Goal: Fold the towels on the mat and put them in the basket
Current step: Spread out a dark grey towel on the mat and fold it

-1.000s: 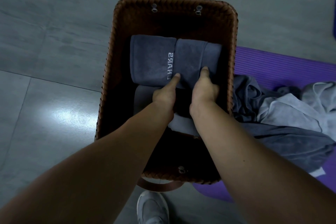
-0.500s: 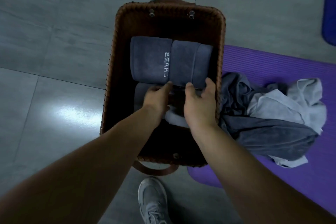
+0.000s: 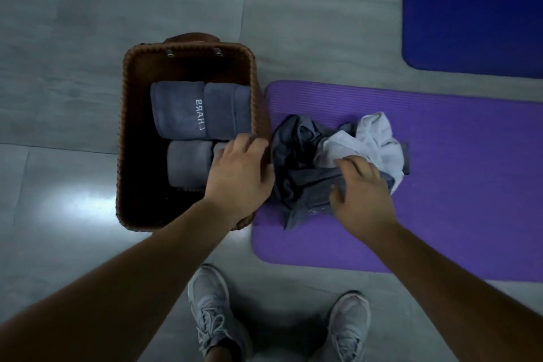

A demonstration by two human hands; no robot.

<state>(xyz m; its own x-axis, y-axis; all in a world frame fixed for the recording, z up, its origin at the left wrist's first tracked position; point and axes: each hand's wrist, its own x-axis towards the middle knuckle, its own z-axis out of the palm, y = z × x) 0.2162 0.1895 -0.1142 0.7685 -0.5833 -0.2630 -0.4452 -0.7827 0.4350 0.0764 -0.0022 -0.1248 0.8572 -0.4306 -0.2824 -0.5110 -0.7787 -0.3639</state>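
Fingers [image 3: 352, 162] of the right hand [image 3: 363, 189], moderately spread and lightly bent, touch the dark grey towel [image 3: 308, 184] in the crumpled heap on the purple mat [image 3: 455, 185]; no closed pinch is visible. The left hand [image 3: 239, 173] hangs over the right rim of the basket [image 3: 126, 141], fingers loosely curved, holding nothing. Two folded towels, a dark one [image 3: 179, 109] and a paler one [image 3: 189, 161], lie inside the basket. Step in hand, as judged: taking up the next unfolded towel. The next move calls for freeing it from the light grey towel [image 3: 373, 135] tangled with it, then spreading it flat on the mat.
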